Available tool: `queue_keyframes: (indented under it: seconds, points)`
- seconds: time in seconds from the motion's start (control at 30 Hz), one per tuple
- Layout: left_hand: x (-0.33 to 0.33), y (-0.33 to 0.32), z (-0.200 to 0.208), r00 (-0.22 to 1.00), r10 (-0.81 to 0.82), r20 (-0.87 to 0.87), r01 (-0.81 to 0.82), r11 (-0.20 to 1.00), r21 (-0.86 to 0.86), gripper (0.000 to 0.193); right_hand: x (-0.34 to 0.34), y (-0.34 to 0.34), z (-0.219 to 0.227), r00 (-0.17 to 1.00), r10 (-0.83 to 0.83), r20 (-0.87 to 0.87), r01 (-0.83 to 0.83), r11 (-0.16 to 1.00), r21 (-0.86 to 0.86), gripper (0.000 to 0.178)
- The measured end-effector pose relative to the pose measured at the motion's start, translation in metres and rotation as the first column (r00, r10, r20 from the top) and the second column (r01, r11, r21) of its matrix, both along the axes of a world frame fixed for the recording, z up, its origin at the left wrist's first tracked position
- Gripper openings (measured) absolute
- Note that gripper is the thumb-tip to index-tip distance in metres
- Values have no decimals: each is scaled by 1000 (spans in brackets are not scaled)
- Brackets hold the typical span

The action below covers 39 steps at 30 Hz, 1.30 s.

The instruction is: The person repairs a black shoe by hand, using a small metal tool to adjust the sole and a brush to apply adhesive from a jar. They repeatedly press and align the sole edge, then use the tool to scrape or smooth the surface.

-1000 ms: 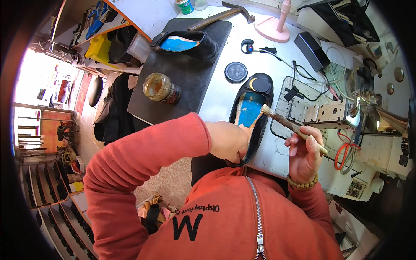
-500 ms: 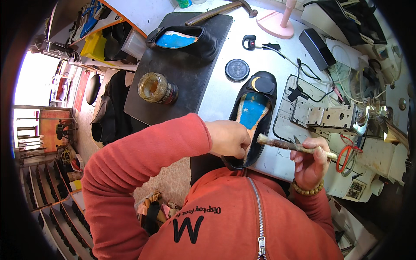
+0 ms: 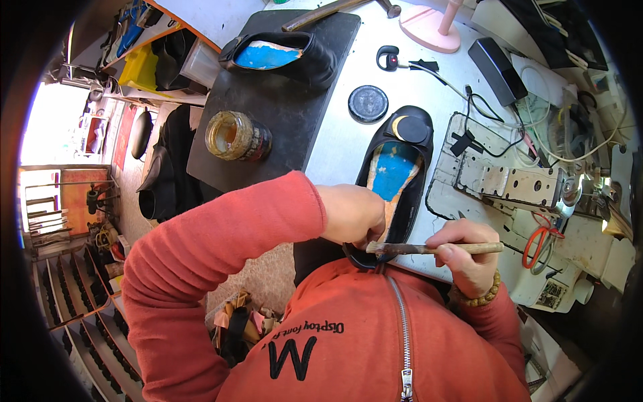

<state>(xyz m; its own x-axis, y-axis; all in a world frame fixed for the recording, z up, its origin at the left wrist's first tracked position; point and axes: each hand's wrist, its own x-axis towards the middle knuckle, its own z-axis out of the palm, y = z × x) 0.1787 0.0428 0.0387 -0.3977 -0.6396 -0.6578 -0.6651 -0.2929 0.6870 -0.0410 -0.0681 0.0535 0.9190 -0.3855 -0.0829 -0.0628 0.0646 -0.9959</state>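
A black flat shoe (image 3: 410,129) with a round toe ornament lies on the white table, its heel end toward me. Its insole (image 3: 390,173) is worn, with blue and bare tan patches. My left hand (image 3: 355,213) is closed on the shoe's left side near the heel; its fingertips are partly hidden. In my right hand (image 3: 467,254), between thumb and fingers, is a brush (image 3: 418,248) held almost level. The pale bristles are over the heel opening, close to my left fingers; whether they touch the shoe I cannot tell.
An open glue jar (image 3: 236,136) stands on a black board (image 3: 281,107) at left, with a second black shoe (image 3: 315,61) behind it. Nearby are a round black lid (image 3: 368,104), a hammer (image 3: 325,13), a pink stand (image 3: 432,30), cables and a sewing machine (image 3: 522,181).
My right hand has moved the brush left and toward me, bringing its bristles from the shoe's right side to over the heel. The left hand stays at the shoe.
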Motion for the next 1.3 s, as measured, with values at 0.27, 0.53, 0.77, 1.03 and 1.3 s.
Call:
queue_keyframes:
  seconds: [0.27, 0.53, 0.77, 1.03, 1.3]
  points:
    - [2, -13, -1, 991, -129, 23, 129, 991, -25, 16, 18, 3, 10, 991, 117, -71, -121, 991, -55, 7]
    - [1, -19, 3, 992, -128, 5, 128, 992, 3, 17, 24, 11, 6, 992, 81, -98, -83, 996, -17, 6]
    - [-1, -16, 1, 989, -144, 38, 145, 989, -25, 17, 35, 15, 12, 989, 148, -21, -149, 969, -195, 8]
    - [-4, -12, 8, 987, -143, 73, 152, 979, -135, 17, 48, 12, 10, 949, 315, -27, -296, 854, -429, 14]
    - [-2, -6, 10, 993, -18, 115, 41, 978, -203, 22, 60, 7, -3, 923, 377, -82, -386, 897, -216, 21]
